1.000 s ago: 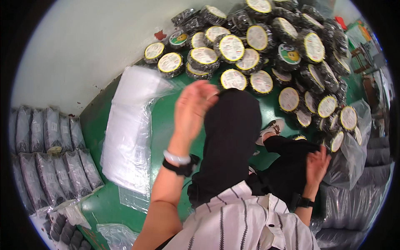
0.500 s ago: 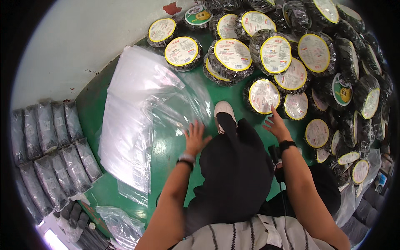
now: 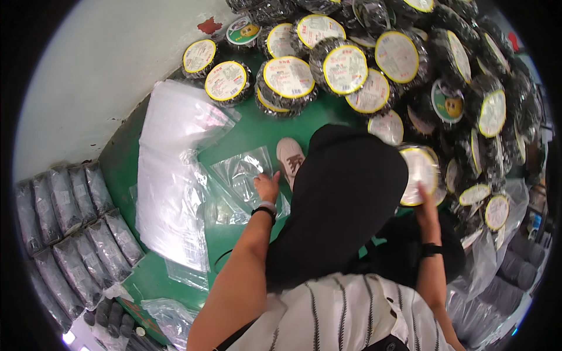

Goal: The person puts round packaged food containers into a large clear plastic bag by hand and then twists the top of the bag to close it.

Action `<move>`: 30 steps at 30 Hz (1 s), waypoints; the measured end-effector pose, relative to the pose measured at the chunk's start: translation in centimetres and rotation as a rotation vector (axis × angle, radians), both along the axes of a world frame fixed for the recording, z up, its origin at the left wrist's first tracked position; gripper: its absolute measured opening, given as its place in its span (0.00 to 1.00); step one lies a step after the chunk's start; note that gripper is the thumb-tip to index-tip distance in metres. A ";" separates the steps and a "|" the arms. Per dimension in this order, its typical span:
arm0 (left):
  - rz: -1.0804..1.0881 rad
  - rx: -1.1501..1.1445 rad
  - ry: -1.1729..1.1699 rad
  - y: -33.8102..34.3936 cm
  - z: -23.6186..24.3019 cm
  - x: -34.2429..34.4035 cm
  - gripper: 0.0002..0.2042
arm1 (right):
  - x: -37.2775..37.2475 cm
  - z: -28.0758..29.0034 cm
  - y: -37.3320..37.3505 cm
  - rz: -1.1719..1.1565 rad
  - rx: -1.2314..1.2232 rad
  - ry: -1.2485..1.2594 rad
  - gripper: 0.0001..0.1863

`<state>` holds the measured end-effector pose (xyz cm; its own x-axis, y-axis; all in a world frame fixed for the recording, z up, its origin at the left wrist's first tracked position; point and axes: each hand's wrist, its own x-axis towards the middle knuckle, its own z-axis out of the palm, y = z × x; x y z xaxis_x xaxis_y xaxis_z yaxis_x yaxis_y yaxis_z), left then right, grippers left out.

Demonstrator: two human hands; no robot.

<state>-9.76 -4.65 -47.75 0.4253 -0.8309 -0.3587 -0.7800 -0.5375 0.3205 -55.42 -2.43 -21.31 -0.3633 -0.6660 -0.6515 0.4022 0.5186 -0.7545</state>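
My left hand point(image 3: 267, 188) is over the green floor beside my shoe, its fingers closed on a clear plastic bag point(image 3: 239, 167) that lies spread out. Left of that bag lies a large stack of clear plastic bags point(image 3: 167, 152). On the right, my right hand point(image 3: 428, 213) grips the near edge of a round dark pack point(image 3: 417, 167), film-wrapped with a yellow-rimmed white label facing up. Its fingers lie partly over the label, and the hand is somewhat blurred. My knee in black trousers stands between the two hands.
Many similar round packs point(image 3: 345, 69) are heaped along the far side and the right. Long grey film-wrapped bundles point(image 3: 61, 202) stand in rows at the left by the pale wall point(image 3: 111, 70). A crumpled clear bag point(image 3: 170, 319) lies at lower left.
My right hand has taken hold of a round pack and brought it to the right and nearer. My left hand has closed on a clear bag, now lying separate from the stack. My knee has shifted right.
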 end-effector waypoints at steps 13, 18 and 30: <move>-0.690 -0.567 1.549 -22.2 47.3 -25.4 0.08 | -2.3 22.3 5.6 -0.051 -0.804 0.452 0.27; -0.876 0.112 2.311 -15.2 58.8 -40.2 0.10 | -5.4 27.2 13.0 0.001 -1.260 -0.361 0.27; 0.013 0.025 1.948 -1.0 49.3 -4.1 0.12 | 8.8 17.8 14.2 -0.349 -0.861 -1.012 0.26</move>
<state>-13.89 -5.67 1.54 -0.4998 -0.8194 -0.2805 0.5791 -0.5570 0.5953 -46.62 11.80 -3.46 -0.2119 -0.9640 -0.1610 0.9760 -0.2002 -0.0857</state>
